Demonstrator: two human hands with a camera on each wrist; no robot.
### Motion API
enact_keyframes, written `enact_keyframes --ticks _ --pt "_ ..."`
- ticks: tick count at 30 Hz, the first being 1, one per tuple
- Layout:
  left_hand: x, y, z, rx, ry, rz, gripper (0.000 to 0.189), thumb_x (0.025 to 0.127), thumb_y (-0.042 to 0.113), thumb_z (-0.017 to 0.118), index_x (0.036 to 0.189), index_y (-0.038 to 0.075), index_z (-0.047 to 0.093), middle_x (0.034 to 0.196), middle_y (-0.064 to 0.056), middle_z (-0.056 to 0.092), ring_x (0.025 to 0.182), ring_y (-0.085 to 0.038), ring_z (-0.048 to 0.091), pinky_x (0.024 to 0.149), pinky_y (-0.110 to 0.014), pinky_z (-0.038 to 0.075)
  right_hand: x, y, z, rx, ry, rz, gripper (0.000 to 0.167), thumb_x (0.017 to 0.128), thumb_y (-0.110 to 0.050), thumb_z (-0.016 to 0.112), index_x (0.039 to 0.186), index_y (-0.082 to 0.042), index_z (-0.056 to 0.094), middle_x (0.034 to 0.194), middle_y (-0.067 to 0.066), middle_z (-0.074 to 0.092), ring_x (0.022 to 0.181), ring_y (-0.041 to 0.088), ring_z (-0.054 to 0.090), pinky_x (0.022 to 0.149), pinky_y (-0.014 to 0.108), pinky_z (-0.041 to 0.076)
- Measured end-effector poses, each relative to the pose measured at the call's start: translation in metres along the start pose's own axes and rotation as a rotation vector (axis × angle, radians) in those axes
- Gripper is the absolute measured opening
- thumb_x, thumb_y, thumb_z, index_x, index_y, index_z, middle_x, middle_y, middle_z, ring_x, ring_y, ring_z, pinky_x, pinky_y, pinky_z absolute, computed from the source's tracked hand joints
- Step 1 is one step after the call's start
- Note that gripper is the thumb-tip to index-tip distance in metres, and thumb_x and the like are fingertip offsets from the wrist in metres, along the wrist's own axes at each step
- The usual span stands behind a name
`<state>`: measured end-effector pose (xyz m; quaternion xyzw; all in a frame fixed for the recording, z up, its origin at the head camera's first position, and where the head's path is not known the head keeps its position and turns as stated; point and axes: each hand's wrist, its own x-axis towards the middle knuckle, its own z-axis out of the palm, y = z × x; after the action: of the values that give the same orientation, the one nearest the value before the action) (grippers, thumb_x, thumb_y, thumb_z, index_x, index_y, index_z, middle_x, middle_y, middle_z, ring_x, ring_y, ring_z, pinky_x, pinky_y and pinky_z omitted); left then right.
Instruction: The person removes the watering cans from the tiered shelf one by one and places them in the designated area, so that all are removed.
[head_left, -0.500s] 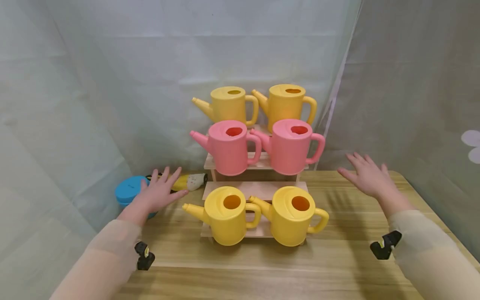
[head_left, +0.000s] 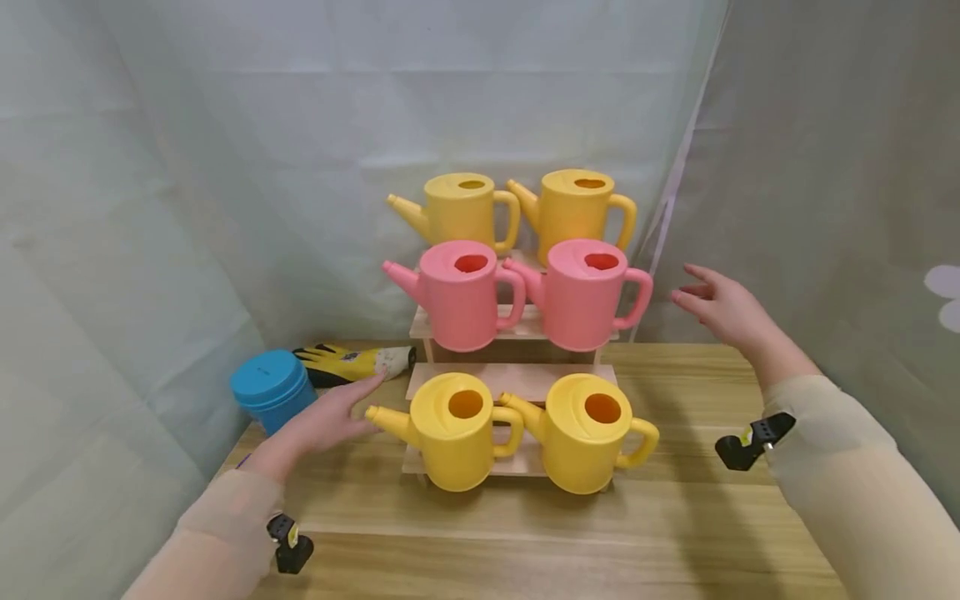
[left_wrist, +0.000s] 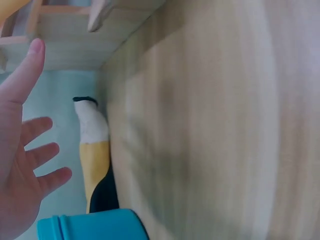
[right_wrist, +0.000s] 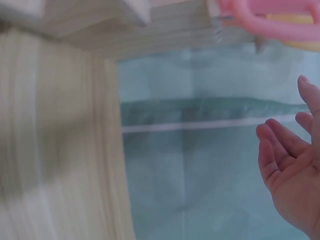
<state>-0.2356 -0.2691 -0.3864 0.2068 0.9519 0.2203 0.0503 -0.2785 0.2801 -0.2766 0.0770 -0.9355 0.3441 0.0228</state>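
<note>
A stepped wooden rack [head_left: 517, 381] carries watering cans in three rows. On the lowest step are a left yellow can [head_left: 455, 450] and a right yellow can [head_left: 581, 454]. Above them stand two pink cans, one left [head_left: 461, 308] and one right [head_left: 581, 308]. The top row has two more yellow cans [head_left: 573, 212]. My left hand [head_left: 326, 421] is held with fingers spread, close to the spout of the lower left can, holding nothing. My right hand [head_left: 731, 312] hovers right of the right pink can's handle, fingers loosely bent and nothing in them.
A blue lidded tub [head_left: 273, 387] stands at the table's left edge. Behind it lies a yellow, black and white work glove [head_left: 356, 363]. The wood-grain table [head_left: 525, 542] is bordered by pale curtains [head_left: 300, 167] at the back and sides.
My left hand has moved right and slightly down toward the lower left can. The right hand has risen and turned toward the pink can, its fingers now less spread.
</note>
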Motion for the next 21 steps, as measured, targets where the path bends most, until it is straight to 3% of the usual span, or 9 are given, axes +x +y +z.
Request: enact_keyframes --ticks 7,11,16,21 --pt "-0.007 0.004 0.017 -0.028 -0.011 0.052 0.079 0.080 0.038 0.072 0.144 0.009 0.035 0.141 -0.016 0.042 0.128 -0.039 0.037 0.097 -0.058 0.031 0.013 -0.027 -0.005 0.116 0.045 0.015 0.085 0.088 -0.059 0.048 0.151 -0.016 0.012 0.138 0.026 0.039 0.112 0.042 0.048 0.095 0.057 0.035" --pt "-0.009 0.008 0.026 -0.108 -0.020 0.085 0.080 0.079 0.037 0.073 0.143 0.007 0.037 0.137 -0.014 0.047 0.127 -0.038 0.039 0.098 -0.059 0.029 0.020 -0.039 -0.010 0.177 0.083 0.014 0.081 0.089 -0.055 0.050 0.151 -0.018 0.013 0.139 0.023 0.040 0.113 0.041 0.047 0.097 0.057 0.033" --pt "-0.013 0.012 0.039 -0.226 -0.047 0.051 0.078 0.079 0.041 0.073 0.140 0.006 0.041 0.140 -0.013 0.044 0.131 -0.036 0.033 0.102 -0.057 0.025 0.029 -0.051 -0.011 0.221 0.087 0.000 0.078 0.090 -0.051 0.051 0.151 -0.018 0.015 0.140 0.022 0.039 0.116 0.038 0.046 0.097 0.053 0.035" --pt "-0.013 0.016 0.050 -0.231 -0.041 0.019 0.067 0.078 0.043 0.073 0.133 0.013 0.050 0.136 -0.012 0.048 0.128 -0.036 0.039 0.100 -0.057 0.028 0.036 -0.059 -0.013 0.234 0.113 0.001 0.076 0.091 -0.047 0.052 0.150 -0.017 0.016 0.141 0.021 0.039 0.118 0.037 0.046 0.097 0.052 0.036"
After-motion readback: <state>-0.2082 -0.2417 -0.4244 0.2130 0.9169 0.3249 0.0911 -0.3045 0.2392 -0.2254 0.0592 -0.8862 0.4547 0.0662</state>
